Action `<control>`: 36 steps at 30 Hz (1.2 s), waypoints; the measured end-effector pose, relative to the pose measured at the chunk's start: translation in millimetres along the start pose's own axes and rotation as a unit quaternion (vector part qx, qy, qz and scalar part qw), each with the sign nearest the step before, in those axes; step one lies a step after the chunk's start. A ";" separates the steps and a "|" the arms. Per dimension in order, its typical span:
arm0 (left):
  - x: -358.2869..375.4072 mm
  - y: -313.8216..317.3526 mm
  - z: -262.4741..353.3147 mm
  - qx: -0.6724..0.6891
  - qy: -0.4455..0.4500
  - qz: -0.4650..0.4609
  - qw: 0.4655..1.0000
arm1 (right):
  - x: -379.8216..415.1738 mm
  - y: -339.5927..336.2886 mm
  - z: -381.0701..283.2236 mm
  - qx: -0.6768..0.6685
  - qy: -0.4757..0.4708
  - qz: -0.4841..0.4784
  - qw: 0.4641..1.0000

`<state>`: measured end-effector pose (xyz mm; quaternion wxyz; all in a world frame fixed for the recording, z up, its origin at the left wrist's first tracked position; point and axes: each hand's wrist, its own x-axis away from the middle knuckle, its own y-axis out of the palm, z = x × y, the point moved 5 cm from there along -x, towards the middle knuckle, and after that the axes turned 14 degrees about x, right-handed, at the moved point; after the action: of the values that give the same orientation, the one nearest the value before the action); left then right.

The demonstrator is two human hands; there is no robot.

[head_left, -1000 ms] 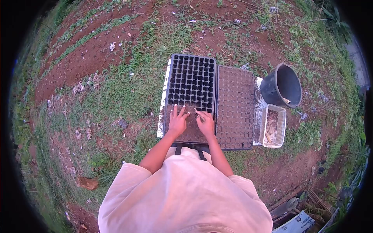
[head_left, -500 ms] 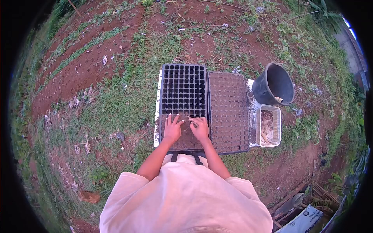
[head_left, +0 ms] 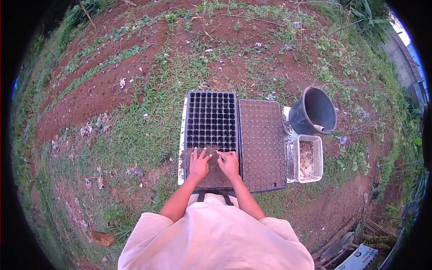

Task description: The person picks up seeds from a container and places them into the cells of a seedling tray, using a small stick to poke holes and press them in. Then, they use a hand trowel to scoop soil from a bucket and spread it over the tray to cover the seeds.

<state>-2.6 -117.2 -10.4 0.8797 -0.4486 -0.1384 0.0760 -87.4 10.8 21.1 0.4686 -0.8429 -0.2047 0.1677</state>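
Observation:
A black seedling tray (head_left: 212, 119) lies lengthwise in front of me. Its far cells are hollow and dark, while brown soil (head_left: 213, 177) covers the near part. My left hand (head_left: 199, 166) rests on the soil with its fingers spread, the tips close to the border with the hollow cells. Beside it, my right hand (head_left: 229, 164) has its fingers bent together over the soil. Something thin and pale shows at those fingertips, too small to tell apart from a fingertip. A second seedling tray (head_left: 262, 144), its cells filled with soil, adjoins on the right.
Both trays lie on a white board (head_left: 291, 153). To the right stand a dark bucket (head_left: 299, 114), tilted, and a white plastic basket (head_left: 320, 164) holding some soil and a small stick-like piece (head_left: 304, 171). Grass and bare soil beds surround everything.
The whole view has shifted, so trays, bucket and basket appear lower in the picture. Both hands stay near the same soil border, with only slight finger movement.

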 end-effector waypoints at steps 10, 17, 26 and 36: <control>0.7 1.6 -0.2 -0.004 0.010 0.013 1.000 | 2.3 0.7 2.7 0.001 0.005 -0.014 1.000; 0.9 3.0 -0.6 -0.010 0.008 0.013 1.000 | 6.5 2.2 5.2 0.001 0.008 -0.019 1.000; 0.9 3.0 0.5 0.007 -0.005 0.011 1.000 | 2.2 -3.0 4.7 -0.003 -0.013 0.002 1.000; -0.8 4.6 -0.7 0.006 -0.016 0.000 1.000 | 4.5 6.4 9.1 -0.009 0.002 -0.019 1.000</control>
<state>-3.1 -115.3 -14.7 0.8798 -0.4424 -0.1519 0.0844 -86.6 16.6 10.7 0.4641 -0.8436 -0.2210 0.1552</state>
